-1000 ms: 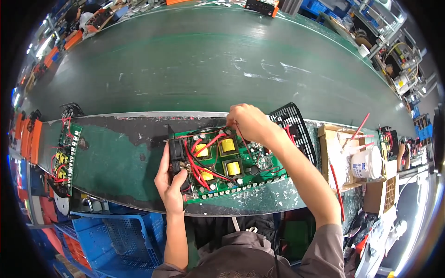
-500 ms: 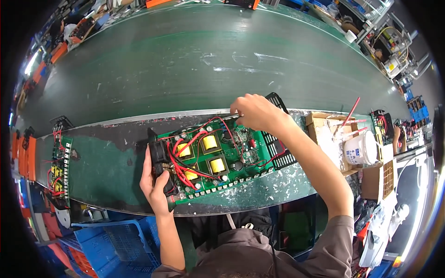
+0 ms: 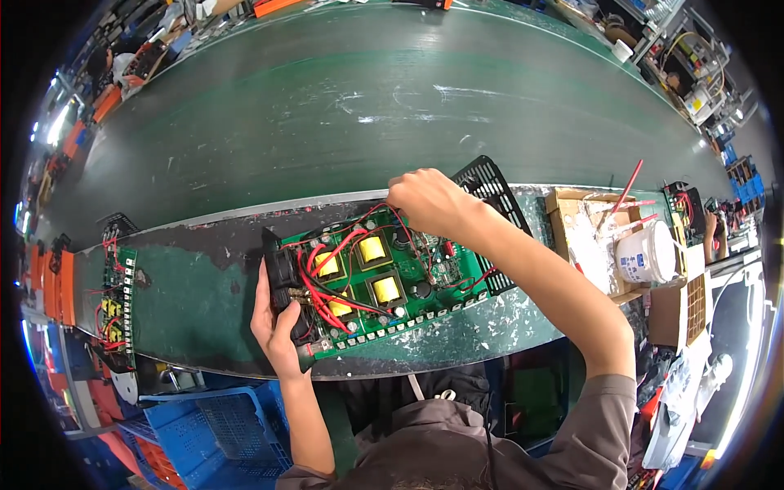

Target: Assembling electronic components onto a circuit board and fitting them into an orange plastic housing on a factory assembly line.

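A green circuit board (image 3: 445, 306) lies on the worktop before me, carrying yellow-wound transformers (image 3: 371, 249) and looped red wires (image 3: 317, 286). On its left end stands a black fan panel (image 3: 282, 263). My left hand (image 3: 280, 339) is closed round that panel, its thumb on the near side. Across the board's far edge reaches my right hand (image 3: 433, 200), fingers curled down near a thin red wire; whatever they pinch is hidden. A black slotted end panel (image 3: 508, 196) stands at the board's right end, partly behind my right forearm.
Beyond the worktop runs a wide green conveyor belt (image 3: 245, 122). To the right are an open carton (image 3: 563, 233) and a white bucket (image 3: 645, 255). A similar board (image 3: 122, 286) sits at left, a blue crate (image 3: 175, 425) below. Another person's hand (image 3: 712, 227) shows far right.
My right hand has slid left along the board's far edge. The left hand keeps its hold on the fan panel. The whole view has shifted slightly.
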The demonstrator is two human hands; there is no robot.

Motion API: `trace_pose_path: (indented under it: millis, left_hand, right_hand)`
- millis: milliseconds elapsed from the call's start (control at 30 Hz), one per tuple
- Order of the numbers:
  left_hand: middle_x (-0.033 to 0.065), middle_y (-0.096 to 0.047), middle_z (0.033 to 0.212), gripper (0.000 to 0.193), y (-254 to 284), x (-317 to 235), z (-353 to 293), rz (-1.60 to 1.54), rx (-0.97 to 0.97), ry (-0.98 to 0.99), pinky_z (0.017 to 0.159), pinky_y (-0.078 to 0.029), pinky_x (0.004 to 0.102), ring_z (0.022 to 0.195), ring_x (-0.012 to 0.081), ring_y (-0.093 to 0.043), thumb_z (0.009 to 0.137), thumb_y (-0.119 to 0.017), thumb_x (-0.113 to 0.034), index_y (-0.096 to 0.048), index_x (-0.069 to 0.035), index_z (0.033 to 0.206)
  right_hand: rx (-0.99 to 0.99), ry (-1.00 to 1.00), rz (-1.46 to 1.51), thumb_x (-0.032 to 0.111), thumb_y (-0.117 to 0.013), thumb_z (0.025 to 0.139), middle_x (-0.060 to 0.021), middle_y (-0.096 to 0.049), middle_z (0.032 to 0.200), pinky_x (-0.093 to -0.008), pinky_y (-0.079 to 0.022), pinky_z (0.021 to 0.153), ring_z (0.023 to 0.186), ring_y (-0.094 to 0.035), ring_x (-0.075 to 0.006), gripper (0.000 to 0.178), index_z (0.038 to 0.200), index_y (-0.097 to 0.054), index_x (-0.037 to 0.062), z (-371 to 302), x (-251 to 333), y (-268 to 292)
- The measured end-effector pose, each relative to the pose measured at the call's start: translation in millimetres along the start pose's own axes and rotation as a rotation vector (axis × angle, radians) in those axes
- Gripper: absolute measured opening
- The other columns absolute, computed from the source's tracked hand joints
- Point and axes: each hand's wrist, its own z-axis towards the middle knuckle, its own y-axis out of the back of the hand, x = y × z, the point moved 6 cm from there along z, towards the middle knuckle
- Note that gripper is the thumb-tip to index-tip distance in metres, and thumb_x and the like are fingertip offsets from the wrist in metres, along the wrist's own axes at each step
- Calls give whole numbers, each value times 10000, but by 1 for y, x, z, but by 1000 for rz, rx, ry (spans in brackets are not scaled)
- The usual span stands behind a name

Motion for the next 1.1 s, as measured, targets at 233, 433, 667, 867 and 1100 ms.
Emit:
trace_pose_path:
  millis: [233,433,667,867,1100]
  left_hand:
    - [183,-480,1329,644,-4,-2,-1,-8,-7,-1,1026,-365,322,1160,218,-525,780,-464,18,-297,104,1395]
    - [193,-484,1320,649,-2,-2,0,3,-16,11,1015,-376,324,1152,221,-532,781,-467,20,-285,105,1399]
    - [188,-500,1300,658,-6,-3,0,-36,-30,17,1010,-377,314,1136,213,-540,770,-480,27,-296,102,1397]
    - [188,-499,1307,662,-2,-2,0,-40,-41,13,1026,-352,307,1155,210,-526,757,-497,31,-310,113,1387]
    - [181,-509,1299,656,-5,-3,-2,-4,-49,15,1026,-350,303,1154,203,-528,754,-506,25,-332,103,1382]
  right_hand:
    - [-1,-14,57,13,-626,670,-135,-647,795,-428,-511,701,802,-632,-342,79,740,-662,16,0,-2,2]
    - [29,-120,-33,102,-679,715,-165,-659,893,-429,-505,786,895,-627,-342,227,934,-676,43,-15,-33,23]
    - [180,-197,-32,110,-679,720,-164,-641,840,-426,-500,758,846,-630,-334,201,902,-663,27,-19,-38,25]
    - [199,-131,-159,68,-677,703,-152,-643,797,-407,-510,707,798,-641,-323,121,818,-652,39,-16,-34,20]
    - [234,-13,-354,83,-685,699,-100,-653,719,-360,-515,636,741,-666,-270,50,708,-639,68,-13,-29,8]
